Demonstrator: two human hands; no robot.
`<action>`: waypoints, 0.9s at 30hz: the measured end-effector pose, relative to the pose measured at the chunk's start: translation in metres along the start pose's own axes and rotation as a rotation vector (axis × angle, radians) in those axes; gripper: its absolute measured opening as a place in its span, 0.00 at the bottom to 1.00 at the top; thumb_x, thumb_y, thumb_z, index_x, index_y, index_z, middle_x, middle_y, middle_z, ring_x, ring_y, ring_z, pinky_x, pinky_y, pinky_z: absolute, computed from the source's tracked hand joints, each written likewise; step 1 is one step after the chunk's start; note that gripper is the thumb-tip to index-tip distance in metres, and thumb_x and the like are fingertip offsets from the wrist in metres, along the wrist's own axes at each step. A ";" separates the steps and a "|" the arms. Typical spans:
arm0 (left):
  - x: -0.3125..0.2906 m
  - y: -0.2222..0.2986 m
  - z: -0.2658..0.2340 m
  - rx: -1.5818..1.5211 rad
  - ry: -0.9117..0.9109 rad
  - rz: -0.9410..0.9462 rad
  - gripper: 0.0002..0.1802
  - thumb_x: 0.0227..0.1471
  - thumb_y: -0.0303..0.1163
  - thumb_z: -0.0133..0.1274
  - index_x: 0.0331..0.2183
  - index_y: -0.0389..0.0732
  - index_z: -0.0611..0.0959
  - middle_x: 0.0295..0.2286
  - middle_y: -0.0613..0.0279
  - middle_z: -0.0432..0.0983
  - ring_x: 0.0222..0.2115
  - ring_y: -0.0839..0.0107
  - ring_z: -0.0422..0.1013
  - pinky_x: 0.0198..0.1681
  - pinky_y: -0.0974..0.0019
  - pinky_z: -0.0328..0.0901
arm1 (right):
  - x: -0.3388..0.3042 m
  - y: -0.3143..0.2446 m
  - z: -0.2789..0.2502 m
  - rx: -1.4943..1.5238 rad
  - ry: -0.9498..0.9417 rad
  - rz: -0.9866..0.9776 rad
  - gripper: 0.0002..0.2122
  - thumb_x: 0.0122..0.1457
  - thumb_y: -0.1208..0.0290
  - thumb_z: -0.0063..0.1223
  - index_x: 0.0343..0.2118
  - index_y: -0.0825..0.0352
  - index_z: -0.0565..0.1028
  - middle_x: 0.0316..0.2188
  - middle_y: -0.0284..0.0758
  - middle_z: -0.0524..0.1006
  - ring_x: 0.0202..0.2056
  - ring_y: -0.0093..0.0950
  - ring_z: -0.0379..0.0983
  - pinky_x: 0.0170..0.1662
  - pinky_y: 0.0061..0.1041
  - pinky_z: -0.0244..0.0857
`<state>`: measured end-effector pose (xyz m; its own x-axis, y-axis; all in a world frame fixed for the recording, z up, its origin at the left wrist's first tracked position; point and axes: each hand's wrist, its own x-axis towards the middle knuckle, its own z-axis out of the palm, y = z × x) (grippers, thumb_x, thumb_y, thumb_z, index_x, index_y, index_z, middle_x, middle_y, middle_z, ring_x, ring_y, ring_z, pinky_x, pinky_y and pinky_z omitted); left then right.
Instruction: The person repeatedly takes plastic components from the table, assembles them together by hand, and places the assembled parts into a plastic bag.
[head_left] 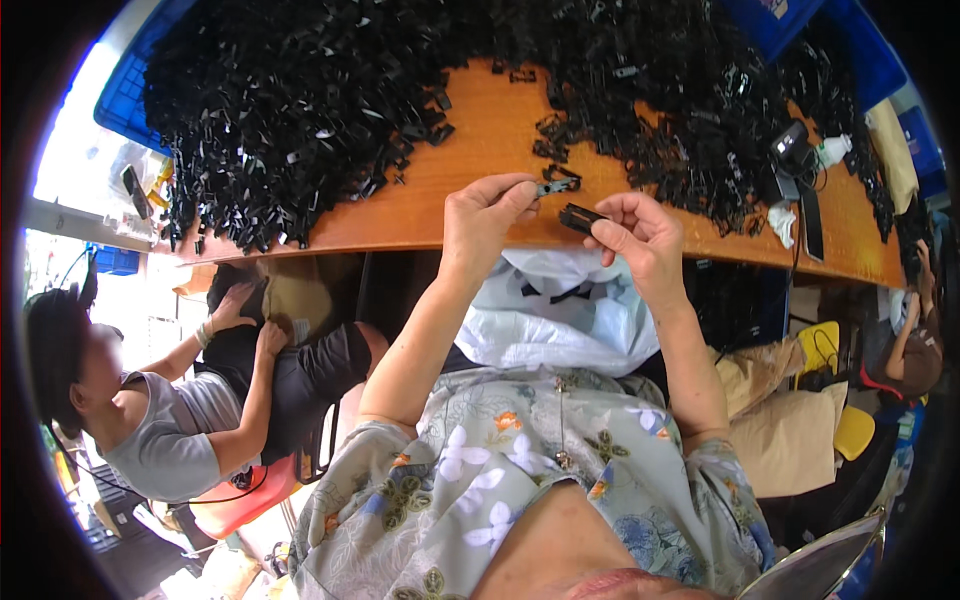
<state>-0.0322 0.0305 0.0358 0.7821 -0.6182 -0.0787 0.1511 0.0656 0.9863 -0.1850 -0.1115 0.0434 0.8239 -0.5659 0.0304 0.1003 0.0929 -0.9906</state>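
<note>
Between the thumb and fingers of my left hand (488,215) is a small grey metal-looking piece (553,187), pinched at its near end. A small black part sits close to its tip; whether they touch, I cannot tell. My right hand (640,238) grips a short, slotted black plastic part (580,217), its far end pointing left toward the grey piece. Both hands are raised in front of the edge of an orange-brown wooden table (480,120). Below them, a white plastic bag (560,325) lies open over my lap, with some dark pieces in it.
Large heaps of small black parts (290,110) cover the table's left and right. Blue crates (125,95) stand at the far corners. A dark phone (812,225) and a cable lie at right. At left sits another person (190,410); a second person (905,350) is far right.
</note>
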 end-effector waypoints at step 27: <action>-0.045 -0.003 0.021 -0.159 0.095 -0.163 0.21 0.56 0.42 0.60 0.30 0.29 0.83 0.23 0.57 0.80 0.21 0.76 0.73 0.25 0.74 0.69 | -0.034 -0.018 0.020 0.004 0.083 0.017 0.05 0.57 0.80 0.59 0.35 0.72 0.75 0.26 0.33 0.78 0.26 0.19 0.77 0.24 0.15 0.71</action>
<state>-0.0808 0.0415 0.0390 0.7917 -0.5551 -0.2552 0.3671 0.0983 0.9250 -0.2036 -0.0774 0.0629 0.7763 -0.6304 0.0021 0.0891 0.1063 -0.9903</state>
